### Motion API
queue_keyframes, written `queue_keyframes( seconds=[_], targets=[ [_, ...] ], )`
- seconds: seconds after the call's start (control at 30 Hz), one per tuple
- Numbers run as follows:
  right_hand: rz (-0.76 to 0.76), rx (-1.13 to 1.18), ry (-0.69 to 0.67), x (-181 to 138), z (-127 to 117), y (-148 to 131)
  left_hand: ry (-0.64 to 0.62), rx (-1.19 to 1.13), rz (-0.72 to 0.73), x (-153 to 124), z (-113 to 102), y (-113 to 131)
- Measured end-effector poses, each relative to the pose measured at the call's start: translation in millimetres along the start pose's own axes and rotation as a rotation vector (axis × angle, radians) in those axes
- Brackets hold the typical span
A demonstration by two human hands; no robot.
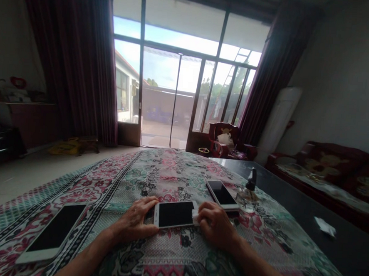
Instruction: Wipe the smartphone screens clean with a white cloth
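"White phone (176, 215), head view: lying flat on patterned tablecloth (170, 158), screen up. Fingers?"

"At phone's left end, left hand (137, 219): thumb and fingers spread, clasping opposite corners. At phone's right end, right hand (214, 222): fingers curled, pinching white tissue (194, 216) against screen edge."

"Progress?"

"Under way, judging by tissue contact; apparently unfinished. Amount of glass already wiped: cannot tell. Not in hand: second phone (55, 231), left of white phone; third phone (221, 194), beyond its right end. Whether already treated: cannot tell."
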State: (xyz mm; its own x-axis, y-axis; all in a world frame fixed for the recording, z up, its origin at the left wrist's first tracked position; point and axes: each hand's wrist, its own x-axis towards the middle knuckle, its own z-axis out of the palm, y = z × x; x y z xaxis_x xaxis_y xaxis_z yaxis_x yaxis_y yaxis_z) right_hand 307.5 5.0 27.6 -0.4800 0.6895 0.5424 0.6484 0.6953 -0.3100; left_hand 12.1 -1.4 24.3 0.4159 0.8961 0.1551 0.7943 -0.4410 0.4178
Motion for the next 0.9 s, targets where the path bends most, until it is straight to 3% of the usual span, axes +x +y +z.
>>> queue_keyframes(
  seconds=[0.53,0.7,0.9],
  targets=[
    [-0.225,0.054,-0.185,6,18,-42,-0.102,-0.006,0.002,-4,-1,-1],
    [-0.189,0.050,-0.153,7,20,-42,-0.106,0.007,-0.006,-4,-2,1],
    [-0.097,0.050,-0.091,5,6,-22,-0.096,0.018,-0.001,-3,1,0]
  ],
)
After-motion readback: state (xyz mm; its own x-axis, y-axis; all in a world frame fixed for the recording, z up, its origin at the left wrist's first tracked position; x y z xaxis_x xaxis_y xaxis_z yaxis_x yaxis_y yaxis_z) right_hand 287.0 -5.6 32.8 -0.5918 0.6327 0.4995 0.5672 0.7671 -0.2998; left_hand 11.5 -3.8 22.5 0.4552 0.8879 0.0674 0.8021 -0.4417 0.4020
